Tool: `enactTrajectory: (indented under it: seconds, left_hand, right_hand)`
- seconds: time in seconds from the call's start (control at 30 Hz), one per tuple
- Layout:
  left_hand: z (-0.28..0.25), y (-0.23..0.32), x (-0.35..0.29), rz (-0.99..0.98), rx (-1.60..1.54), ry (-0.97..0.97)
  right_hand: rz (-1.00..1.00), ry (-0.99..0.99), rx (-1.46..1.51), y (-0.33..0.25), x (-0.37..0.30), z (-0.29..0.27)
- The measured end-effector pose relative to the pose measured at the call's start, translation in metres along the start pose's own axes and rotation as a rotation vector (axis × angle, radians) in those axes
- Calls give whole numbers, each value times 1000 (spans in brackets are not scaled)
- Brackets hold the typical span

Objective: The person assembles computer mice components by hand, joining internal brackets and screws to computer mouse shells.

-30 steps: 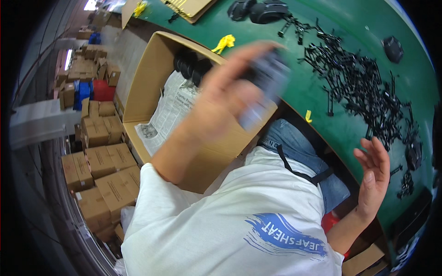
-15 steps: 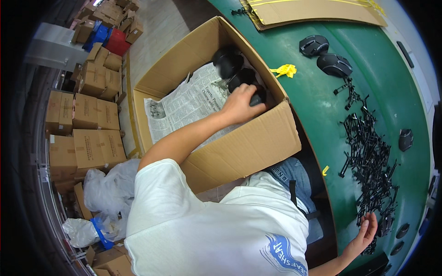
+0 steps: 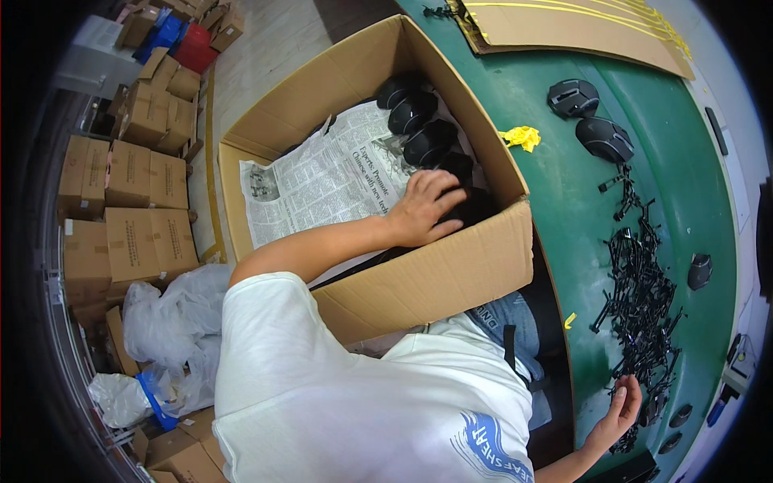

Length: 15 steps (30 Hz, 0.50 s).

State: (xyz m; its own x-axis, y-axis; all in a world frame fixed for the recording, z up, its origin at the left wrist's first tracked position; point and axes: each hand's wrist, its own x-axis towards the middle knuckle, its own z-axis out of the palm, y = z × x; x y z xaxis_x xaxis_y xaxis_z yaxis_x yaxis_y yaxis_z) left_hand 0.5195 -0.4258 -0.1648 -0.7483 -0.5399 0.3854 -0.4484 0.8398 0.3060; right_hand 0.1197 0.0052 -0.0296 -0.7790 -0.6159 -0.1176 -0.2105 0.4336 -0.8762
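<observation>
My left hand (image 3: 425,211) is inside an open cardboard box (image 3: 435,270), its fingers spread and nothing gripped in them. It hovers at or touches the near end of a row of black computer mice (image 3: 429,143) along the box's right wall; its fingers partly hide the nearest ones. Under and beside the mice lies a sheet of newspaper (image 3: 318,181). Low on the right, my right hand (image 3: 618,412) is held with loosely bent fingers apart, by the lower end of a tangled pile of small black cord-like pieces (image 3: 636,290). I see nothing held in it.
On the green table (image 3: 515,88) lie two black mice (image 3: 604,138), another single mouse (image 3: 700,271), crumpled yellow strips (image 3: 522,138) and flat cardboard (image 3: 564,28). Stacked cartons (image 3: 141,241) and clear plastic bags (image 3: 173,314) stand on the left.
My left hand has let go of a black mouse at the near end of the row, and its fingers have spread. My right hand stays by the pile. The whole view has shifted slightly.
</observation>
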Motion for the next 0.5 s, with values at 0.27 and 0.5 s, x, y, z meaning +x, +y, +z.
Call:
enactTrajectory:
  seconds: [0.27, 0.5]
  left_hand:
    - [10, 8, 10, 107, 41, -154]
    - [-33, 8, 81, -20, -164, 259]
  right_hand:
    - [-18, 14, -95, -18, -5, 19]
    - [-90, 39, -166, -15, -3, 13]
